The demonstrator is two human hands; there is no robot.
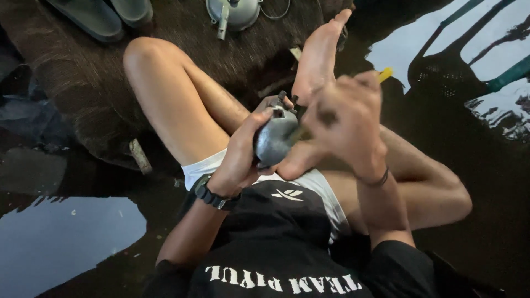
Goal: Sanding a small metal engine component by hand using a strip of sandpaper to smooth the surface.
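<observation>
A grey metal part [276, 135], rounded and dull, sits over the person's lap, just in front of the bare foot [319, 55] that points up the frame. The left hand [243, 152] wraps closed around its near side, fingers curled over the body, so much of the part is hidden; small dark fittings stick out at its top. The right hand [348, 118] is blurred; it is closed around a tool with a yellow handle [385, 74], only the handle's tip showing past the fingers, and the working end is hard to make out where it meets the part. A black watch [210, 194] is on the left wrist, a dark band [378, 179] on the right. Beyond the knees lies a brown mat [83, 83], with grey sandals [105, 14] cut off at the top edge and a pale metal housing [234, 12] also cropped. Wet, reflective floor [66, 243] surrounds the person.
</observation>
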